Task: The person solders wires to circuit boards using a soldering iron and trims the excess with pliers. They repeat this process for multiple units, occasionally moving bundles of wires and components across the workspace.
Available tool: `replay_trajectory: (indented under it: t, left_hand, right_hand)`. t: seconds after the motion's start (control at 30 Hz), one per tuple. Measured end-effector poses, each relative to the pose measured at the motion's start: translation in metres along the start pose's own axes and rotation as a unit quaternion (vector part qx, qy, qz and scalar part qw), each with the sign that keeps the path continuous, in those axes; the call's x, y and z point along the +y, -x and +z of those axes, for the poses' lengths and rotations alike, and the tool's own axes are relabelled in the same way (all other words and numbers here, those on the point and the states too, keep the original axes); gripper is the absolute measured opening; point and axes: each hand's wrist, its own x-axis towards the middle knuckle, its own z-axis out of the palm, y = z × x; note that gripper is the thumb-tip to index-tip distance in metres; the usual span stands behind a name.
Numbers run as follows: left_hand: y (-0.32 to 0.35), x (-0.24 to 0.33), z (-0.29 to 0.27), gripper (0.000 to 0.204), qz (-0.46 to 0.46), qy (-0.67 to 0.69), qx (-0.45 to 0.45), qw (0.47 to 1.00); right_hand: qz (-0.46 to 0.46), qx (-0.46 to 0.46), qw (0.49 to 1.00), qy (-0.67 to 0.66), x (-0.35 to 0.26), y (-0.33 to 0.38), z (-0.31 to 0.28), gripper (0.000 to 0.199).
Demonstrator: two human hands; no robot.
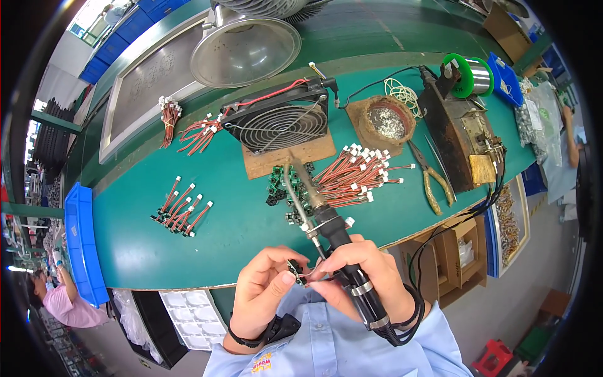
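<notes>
My left hand (260,292) pinches a small circuit board (295,271) with a black part on it, near the table's front edge. My right hand (377,270) grips a black-handled soldering iron (334,230), its metal tip pointing away over the table. A thin tube runs along the iron. Between the right fingertips and the board stretches a thin reddish wire; where it meets the board is hard to make out. Beyond the iron lie a pile of small green circuit boards (276,186) and a heap of red-brown wire leads with white connectors (361,173).
A black fan (276,119) stands behind the boards. To its right are a round solder dish (391,122), pliers (433,182), a metal soldering unit (455,132) and a solder wire spool (471,76). Wired boards (182,210) lie left, near a blue bin (85,245).
</notes>
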Motion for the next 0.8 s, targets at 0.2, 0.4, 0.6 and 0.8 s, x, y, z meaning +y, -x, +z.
replay_trajectory:
  t: [0.2, 0.4, 0.6, 0.8]
  left_hand:
    - [-0.005, 0.004, 0.014, 0.023, -0.014, 0.046, 0.034, 0.998]
    - [-0.008, 0.004, 0.01, 0.02, -0.022, 0.08, 0.048, 0.995]
    - [-0.02, -0.003, 0.001, 0.013, 0.0, 0.115, 0.081, 0.99]
    - [-0.025, -0.008, -0.005, 0.009, 0.063, -0.015, 0.134, 0.989]
  right_hand:
    - [0.012, 0.026, 0.999, 0.043, 0.004, 0.005, -0.001, 0.035]
    - [-0.063, 0.043, 0.979, 0.19, 0.009, 0.003, -0.011, 0.033]
    - [-0.064, 0.133, 0.974, 0.171, 0.014, 0.023, -0.028, 0.047]
    - [-0.073, -0.001, 0.969, 0.234, 0.012, 0.047, -0.041, 0.048]
